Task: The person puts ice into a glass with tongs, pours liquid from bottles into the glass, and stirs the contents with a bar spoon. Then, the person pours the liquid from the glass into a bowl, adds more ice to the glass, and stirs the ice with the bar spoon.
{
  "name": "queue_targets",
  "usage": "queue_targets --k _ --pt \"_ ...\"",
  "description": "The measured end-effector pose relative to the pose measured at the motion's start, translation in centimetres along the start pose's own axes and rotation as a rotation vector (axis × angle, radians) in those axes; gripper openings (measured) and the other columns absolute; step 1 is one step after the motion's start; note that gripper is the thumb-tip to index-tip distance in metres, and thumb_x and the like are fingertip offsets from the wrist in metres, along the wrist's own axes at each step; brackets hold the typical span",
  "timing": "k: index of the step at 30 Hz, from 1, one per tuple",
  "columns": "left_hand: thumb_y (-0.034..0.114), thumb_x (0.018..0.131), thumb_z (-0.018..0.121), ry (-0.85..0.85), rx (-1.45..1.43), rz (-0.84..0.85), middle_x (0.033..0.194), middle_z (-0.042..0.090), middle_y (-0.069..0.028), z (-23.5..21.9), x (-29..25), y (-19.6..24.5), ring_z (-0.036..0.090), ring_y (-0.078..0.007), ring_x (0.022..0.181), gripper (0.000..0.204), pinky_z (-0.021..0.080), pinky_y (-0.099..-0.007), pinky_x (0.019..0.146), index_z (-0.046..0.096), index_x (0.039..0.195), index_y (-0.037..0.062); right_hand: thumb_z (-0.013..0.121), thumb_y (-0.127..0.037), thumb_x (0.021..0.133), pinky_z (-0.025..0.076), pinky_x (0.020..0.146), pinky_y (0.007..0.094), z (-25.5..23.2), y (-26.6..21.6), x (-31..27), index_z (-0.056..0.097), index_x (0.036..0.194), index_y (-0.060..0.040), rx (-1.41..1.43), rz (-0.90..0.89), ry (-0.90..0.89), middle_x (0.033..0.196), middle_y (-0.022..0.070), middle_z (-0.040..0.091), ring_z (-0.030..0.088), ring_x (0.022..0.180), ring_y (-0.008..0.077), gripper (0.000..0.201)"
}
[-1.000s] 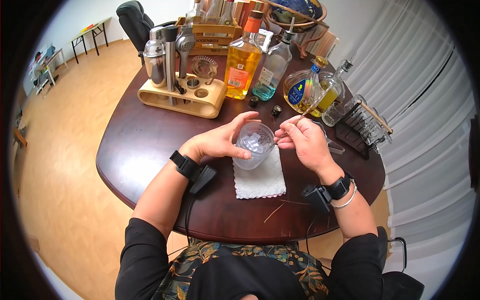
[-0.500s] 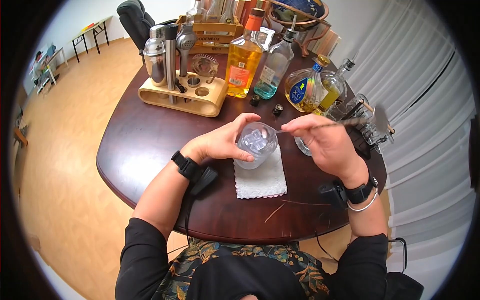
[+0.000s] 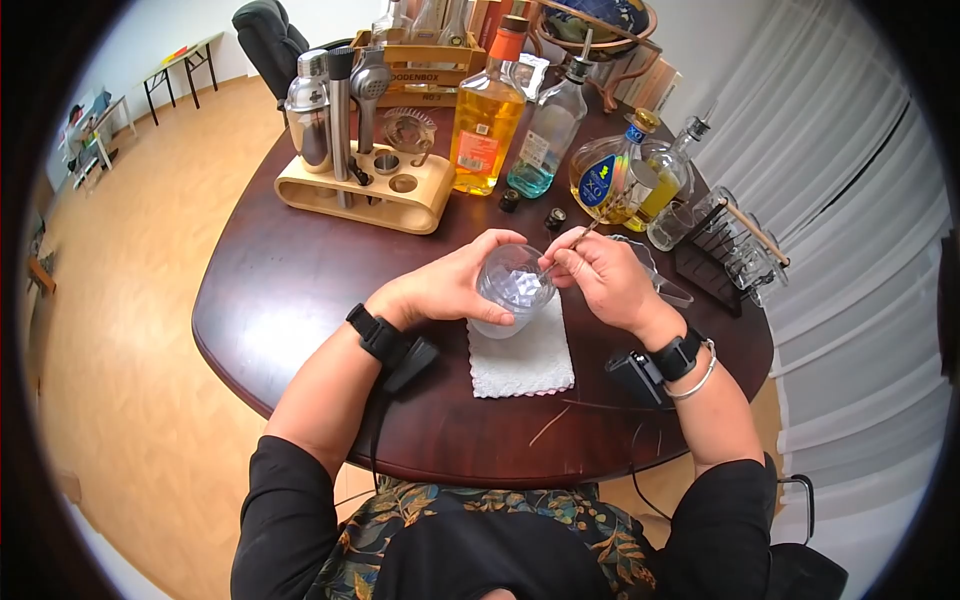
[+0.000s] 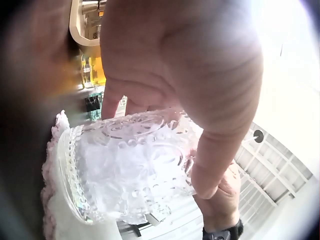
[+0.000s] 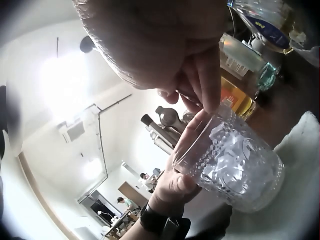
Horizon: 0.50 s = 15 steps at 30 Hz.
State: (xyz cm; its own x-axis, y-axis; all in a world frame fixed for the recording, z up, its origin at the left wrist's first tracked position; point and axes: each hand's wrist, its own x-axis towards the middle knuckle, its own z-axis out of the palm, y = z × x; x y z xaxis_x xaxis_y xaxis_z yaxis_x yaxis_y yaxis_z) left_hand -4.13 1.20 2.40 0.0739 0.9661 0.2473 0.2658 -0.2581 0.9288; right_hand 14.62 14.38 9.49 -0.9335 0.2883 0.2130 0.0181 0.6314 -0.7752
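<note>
My left hand [image 3: 440, 285] grips a clear embossed glass [image 3: 512, 326] with its thumb on the near side and the fingers round the back. Ice cubes [image 3: 524, 289] fill much of the glass, and they show through its beaded wall in both wrist views. At the rim's right side, my right hand [image 3: 608, 285] pinches the thin twisted stem of a bar spoon [image 3: 590, 228]. The stem slants up and away from the fingers; its lower end goes into the glass among the ice. Under the glass lies a white cloth [image 3: 522, 368] with a scalloped edge.
Behind the hands stand an amber bottle [image 3: 487, 125], a clear bottle [image 3: 545, 140] and an XO bottle [image 3: 605, 178]. A bamboo stand [image 3: 420, 215] of bar tools is at left. Two dark caps lie nearby. A glass rack [image 3: 705, 265] stands at right.
The right hand swung out to the right with the spoon's stem tipped over, then came back to the rim with the stem raised. The ice has turned; the left hand has barely moved.
</note>
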Motion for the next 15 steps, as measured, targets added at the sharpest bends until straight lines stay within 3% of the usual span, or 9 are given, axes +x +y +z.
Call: queue_targets --k 3,6,10,15 --pt "0.017 0.066 0.086 -0.031 -0.073 0.021 0.133 0.048 -0.0133 -0.3 0.0 -0.7 0.044 -0.022 0.125 0.095 0.034 -0.0346 0.108 0.027 0.14 0.0046 0.05 -0.011 0.098 0.057 0.073 0.0266 0.1 -0.3 -0.4 0.06 0.097 0.0017 0.018 0.002 0.075 0.091 0.006 0.066 0.066 0.082 0.0121 0.017" --pt "0.019 0.066 0.086 -0.049 -0.125 0.023 0.134 0.047 -0.0133 -0.3 0.0 -0.7 0.043 -0.0219 0.127 0.097 0.032 -0.0347 0.109 0.027 0.14 0.0039 0.049 -0.011 0.098 0.057 0.072 0.0257 -0.7 -1.7 -0.6 0.06 0.096 0.0019 0.229 0.156 0.129 0.09 0.0054 0.065 0.066 0.082 0.0115 0.017" --pt "0.028 0.063 0.089 -0.047 -0.093 0.003 0.136 0.045 -0.0122 -0.2 -0.2 -0.3 0.041 -0.0214 0.129 0.103 0.031 -0.0348 0.109 0.027 0.141 0.0039 0.05 -0.011 0.098 0.056 0.073 0.0253 -0.9 -3.7 -0.6 0.06 0.097 0.0016 0.17 0.1 0.082 0.09 0.0043 0.065 0.066 0.083 0.0112 0.017" --pt "0.028 0.061 0.09 0.042 0.036 -0.02 0.133 0.046 -0.0126 0.1 -0.3 -0.2 0.042 -0.0216 0.128 0.104 0.032 -0.0348 0.109 0.028 0.141 0.0034 0.05 -0.009 0.098 0.055 0.076 0.0261 -2.3 -5.8 -0.6 0.061 0.099 0.002 0.061 -0.08 0.087 0.092 0.0045 0.065 0.066 0.084 0.0121 0.015"
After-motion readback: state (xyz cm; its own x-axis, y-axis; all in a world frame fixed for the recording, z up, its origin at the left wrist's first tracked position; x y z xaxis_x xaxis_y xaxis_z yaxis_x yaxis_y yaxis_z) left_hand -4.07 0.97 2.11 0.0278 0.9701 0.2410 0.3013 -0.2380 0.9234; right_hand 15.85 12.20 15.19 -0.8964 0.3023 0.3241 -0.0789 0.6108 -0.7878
